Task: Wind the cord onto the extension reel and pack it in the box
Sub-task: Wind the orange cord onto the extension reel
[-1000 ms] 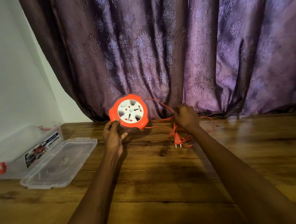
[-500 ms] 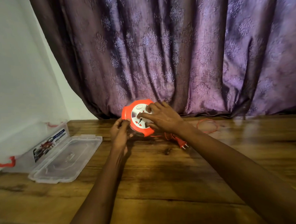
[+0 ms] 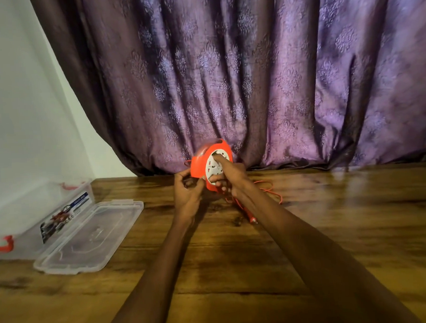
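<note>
Head view: left hand (image 3: 187, 187) grips the reel (image 3: 211, 165) rim; right hand (image 3: 228, 176) presses closed fingers on its face. Cord (image 3: 270, 189) lies right of the reel on the counter (image 3: 334, 229).

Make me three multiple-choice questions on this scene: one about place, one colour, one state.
1. Where does the clear lid lie?
A. on the box
B. on the table beside the box
C. against the curtain

2. What colour is the extension reel's rim?
A. orange
B. blue
C. green

3. How is the cord?
A. fully wound
B. partly loose on the table
C. packed in the box

Answers:
1 B, it lies flat next to the open plastic box.
2 A, orange rim around a white face.
3 B, loops and the plug lie on the wooden table.
</note>
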